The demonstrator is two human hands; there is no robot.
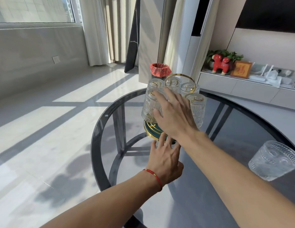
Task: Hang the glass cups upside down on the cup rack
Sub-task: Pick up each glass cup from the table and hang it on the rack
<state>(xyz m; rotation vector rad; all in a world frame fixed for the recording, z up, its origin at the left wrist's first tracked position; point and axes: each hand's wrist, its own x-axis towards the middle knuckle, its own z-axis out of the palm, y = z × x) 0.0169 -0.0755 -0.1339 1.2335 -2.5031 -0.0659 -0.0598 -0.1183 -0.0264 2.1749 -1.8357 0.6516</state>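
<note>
Head view shows five ribbed clear glass cups hanging upside down on the gold-wire cup rack with green round base. Right hand touches the nearest one, grip wide, fingers straight. Left hand rests open by the base; a sixth ribbed glass cup stands well apart on the round smoked-glass table.

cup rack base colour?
Dark green with gold rings on the cup rack base, seen in the head view.

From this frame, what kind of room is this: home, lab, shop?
Most likely a home living room: floor-length curtains by a big window, a low media shelf with a red toy horse and framed picture, and a round glass table holding the cup rack.
</note>
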